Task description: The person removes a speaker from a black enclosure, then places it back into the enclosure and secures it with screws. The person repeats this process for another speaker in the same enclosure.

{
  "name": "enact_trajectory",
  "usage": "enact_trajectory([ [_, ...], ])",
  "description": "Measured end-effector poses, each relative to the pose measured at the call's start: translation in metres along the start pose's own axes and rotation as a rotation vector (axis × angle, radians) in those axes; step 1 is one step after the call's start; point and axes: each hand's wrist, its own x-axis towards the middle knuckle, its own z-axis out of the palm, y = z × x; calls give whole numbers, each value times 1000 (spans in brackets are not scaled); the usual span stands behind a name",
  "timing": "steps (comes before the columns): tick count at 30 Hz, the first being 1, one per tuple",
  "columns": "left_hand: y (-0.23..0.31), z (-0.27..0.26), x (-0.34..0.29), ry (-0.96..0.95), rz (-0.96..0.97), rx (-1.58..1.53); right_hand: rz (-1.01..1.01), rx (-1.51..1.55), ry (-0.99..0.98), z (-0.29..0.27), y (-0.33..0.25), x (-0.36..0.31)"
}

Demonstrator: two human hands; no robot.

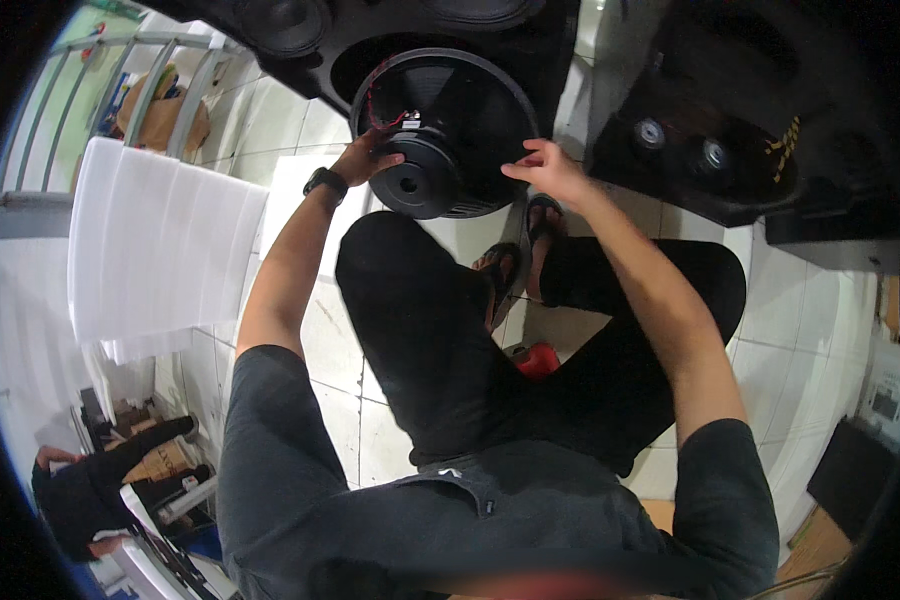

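A large black speaker driver [470, 95] is tilted with its round magnet toward me, in front of a black speaker cabinet [320, 75]. A red wire [373, 90] runs along its rim to a terminal. My left hand [365, 158] grips the driver beside the magnet [408, 183], its thumb lying on the magnet and its other fingers partly hidden. At the driver's right edge is my right hand [555, 175], thumb and forefinger apart. Nothing shows between those fingers, and I cannot tell whether the tips touch the rim.
White foam sheets [160, 240] stand at the left beside a metal railing [160, 90]. At the right is another black cabinet [705, 120] with two small round drivers. A red object [537, 360] lies on the tiled floor between my legs. Another person [90, 500] is at lower left.
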Motion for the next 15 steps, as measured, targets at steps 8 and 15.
enact_trajectory([
  [8,19,-14,15,-165,-178,212,91,526,207,78,19,139],
  [15,-6,-15,54,302,-592,-229,342,836,402,112,-20,193],
])
